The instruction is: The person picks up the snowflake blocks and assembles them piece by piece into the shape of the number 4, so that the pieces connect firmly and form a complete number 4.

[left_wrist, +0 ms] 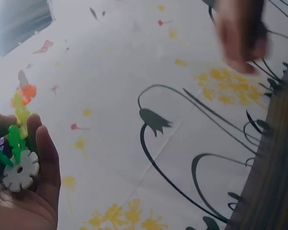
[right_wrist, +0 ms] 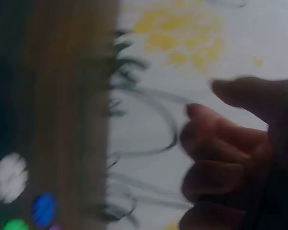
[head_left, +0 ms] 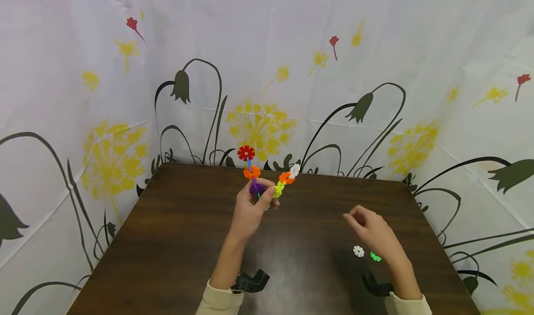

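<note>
My left hand [head_left: 246, 215] grips a curved chain of slotted plastic flower discs between thumb and fingers, raised over the table. One arm of the chain runs from a purple disc [head_left: 256, 189] through orange and blue up to a red disc [head_left: 246, 153]. The other goes from a yellow-green disc [head_left: 278, 189] through an orange disc [head_left: 287, 178] to a white one [head_left: 294, 170]. In the left wrist view, green discs [left_wrist: 14, 139] and another white disc [left_wrist: 21, 171] sit within the palm. Fingers loosely bent, my right hand [head_left: 373, 231] hovers at the right, holding nothing.
Below my right hand, a white disc [head_left: 359, 251] and a green disc [head_left: 376, 256] lie on the dark wooden table [head_left: 179, 241]. A blue disc [right_wrist: 43, 209] shows near them in the right wrist view. Flower-printed white cloth [head_left: 258, 41] hangs behind the table.
</note>
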`<state>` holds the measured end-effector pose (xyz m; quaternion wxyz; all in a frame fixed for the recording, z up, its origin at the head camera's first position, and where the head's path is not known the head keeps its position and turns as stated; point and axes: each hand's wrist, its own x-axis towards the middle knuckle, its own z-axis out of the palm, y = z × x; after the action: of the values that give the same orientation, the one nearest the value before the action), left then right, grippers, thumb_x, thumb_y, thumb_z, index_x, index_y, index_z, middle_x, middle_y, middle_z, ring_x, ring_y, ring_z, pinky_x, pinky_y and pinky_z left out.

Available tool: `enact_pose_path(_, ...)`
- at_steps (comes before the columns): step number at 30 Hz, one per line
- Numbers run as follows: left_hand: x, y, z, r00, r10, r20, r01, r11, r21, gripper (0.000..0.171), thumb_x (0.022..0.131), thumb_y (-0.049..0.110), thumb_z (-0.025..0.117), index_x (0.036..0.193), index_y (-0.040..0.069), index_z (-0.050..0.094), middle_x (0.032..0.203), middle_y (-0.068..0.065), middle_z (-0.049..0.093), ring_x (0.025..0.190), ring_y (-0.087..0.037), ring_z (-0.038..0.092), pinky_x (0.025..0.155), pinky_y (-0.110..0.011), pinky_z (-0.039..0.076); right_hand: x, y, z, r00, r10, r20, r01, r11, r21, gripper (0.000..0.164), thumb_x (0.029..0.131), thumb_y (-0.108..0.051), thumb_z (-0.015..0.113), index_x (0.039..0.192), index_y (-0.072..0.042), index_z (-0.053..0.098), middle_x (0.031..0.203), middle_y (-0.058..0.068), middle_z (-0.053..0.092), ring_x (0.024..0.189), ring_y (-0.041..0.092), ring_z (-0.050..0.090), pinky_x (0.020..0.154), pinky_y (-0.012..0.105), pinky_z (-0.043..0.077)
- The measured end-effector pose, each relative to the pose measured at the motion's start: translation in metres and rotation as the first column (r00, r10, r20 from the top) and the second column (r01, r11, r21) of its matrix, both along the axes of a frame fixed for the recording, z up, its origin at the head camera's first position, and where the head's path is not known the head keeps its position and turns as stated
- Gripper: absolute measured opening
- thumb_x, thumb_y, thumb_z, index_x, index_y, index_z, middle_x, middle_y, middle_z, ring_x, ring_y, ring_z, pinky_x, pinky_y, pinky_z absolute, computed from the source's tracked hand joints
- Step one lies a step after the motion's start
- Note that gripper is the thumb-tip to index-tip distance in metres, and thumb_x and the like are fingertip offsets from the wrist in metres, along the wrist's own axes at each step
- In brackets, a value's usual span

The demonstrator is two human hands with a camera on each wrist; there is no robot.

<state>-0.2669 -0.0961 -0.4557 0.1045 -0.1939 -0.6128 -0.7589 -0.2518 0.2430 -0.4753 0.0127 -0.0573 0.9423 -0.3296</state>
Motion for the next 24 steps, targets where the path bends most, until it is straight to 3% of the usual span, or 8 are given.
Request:
enact_pose_path(4, 0.006, 0.003, 0.003, 0.999, -0.047, 0.012, 0.045, 0.994, 0.097, 0.009, 0.109, 0.010, 0.064, 0.113, 0.002, 0.064, 0.107, -0.003, 0.069, 0.085, -0.017, 0.074, 0.083, -0.032, 0.065, 0.010, 0.026, -0.038, 0.982, -0.019, 0.189, -0.022, 0.977, 0.213, 0.032, 0.103, -0.043, 0.072, 0.123, -0.018, 0.067, 0.098, 0.001, 0.073, 0.077, 0.020, 0.067, 0.064, 0.042, 0.052)
enact_pose_path(6, 0.005, 0.006, 0.004, 0.996, -0.089, -0.021, 0.092, 0.982, 0.163, 0.004, 0.109, 0.006, 0.062, 0.112, 0.005, 0.064, 0.111, -0.003, 0.068, 0.092, -0.018, 0.074, 0.090, -0.032, 0.064, 0.011, 0.034, -0.052, 0.973, -0.034, 0.228, -0.024, 0.968, 0.248, 0.036, 0.100, -0.041, 0.076, 0.126, -0.017, 0.066, 0.103, 0.003, 0.074, 0.085, 0.023, 0.070, 0.069, 0.048, 0.055)
enact_pose_path(9, 0.003, 0.011, 0.006, 0.989, -0.141, -0.044, 0.147, 0.955, 0.256, 0.013, 0.109, 0.001, 0.058, 0.111, 0.011, 0.066, 0.114, -0.002, 0.068, 0.100, -0.017, 0.075, 0.096, -0.032, 0.062, 0.013, 0.044, -0.067, 0.970, -0.056, 0.238, -0.008, 0.965, 0.260, 0.039, 0.097, -0.038, 0.080, 0.125, -0.014, 0.065, 0.100, 0.002, 0.074, 0.088, 0.023, 0.071, 0.072, 0.051, 0.056)
enact_pose_path(12, 0.001, 0.015, 0.007, 0.986, -0.167, -0.009, 0.161, 0.937, 0.310, 0.019, 0.109, 0.000, 0.057, 0.109, 0.016, 0.067, 0.112, -0.001, 0.068, 0.100, -0.015, 0.075, 0.091, -0.030, 0.063, 0.014, 0.050, -0.077, 0.966, -0.074, 0.247, 0.014, 0.972, 0.236, 0.038, 0.096, -0.033, 0.082, 0.121, -0.012, 0.064, 0.093, 0.001, 0.070, 0.080, 0.018, 0.066, 0.069, 0.043, 0.054)
enact_pose_path(16, 0.002, 0.017, 0.008, 0.982, -0.177, 0.069, 0.145, 0.932, 0.333, 0.016, 0.109, 0.004, 0.058, 0.109, 0.018, 0.066, 0.109, 0.000, 0.069, 0.097, -0.014, 0.074, 0.084, -0.027, 0.063, 0.015, 0.056, -0.085, 0.965, -0.074, 0.250, 0.030, 0.984, 0.175, 0.032, 0.095, -0.026, 0.082, 0.114, -0.010, 0.062, 0.086, 0.001, 0.063, 0.072, 0.017, 0.059, 0.063, 0.035, 0.047)
enact_pose_path(20, 0.003, 0.015, 0.009, 0.974, -0.201, 0.105, 0.150, 0.917, 0.370, 0.014, 0.110, 0.005, 0.057, 0.108, 0.017, 0.064, 0.104, -0.001, 0.069, 0.090, -0.015, 0.075, 0.081, -0.027, 0.064, 0.011, 0.059, -0.090, 0.967, 0.016, 0.254, -0.020, 1.000, 0.014, 0.028, 0.095, -0.015, 0.081, 0.106, -0.002, 0.060, 0.077, 0.001, 0.055, 0.065, 0.014, 0.051, 0.058, 0.028, 0.042)
enact_pose_path(24, 0.004, 0.015, 0.009, 0.964, -0.239, 0.119, 0.175, 0.904, 0.391, 0.013, 0.110, 0.007, 0.057, 0.108, 0.017, 0.065, 0.099, -0.001, 0.069, 0.077, -0.014, 0.077, 0.079, -0.029, 0.065, 0.010, 0.061, -0.094, 0.956, 0.095, 0.278, -0.059, 0.989, -0.133, 0.031, 0.095, -0.010, 0.079, 0.105, 0.005, 0.054, 0.073, -0.001, 0.049, 0.063, 0.011, 0.046, 0.055, 0.024, 0.039)
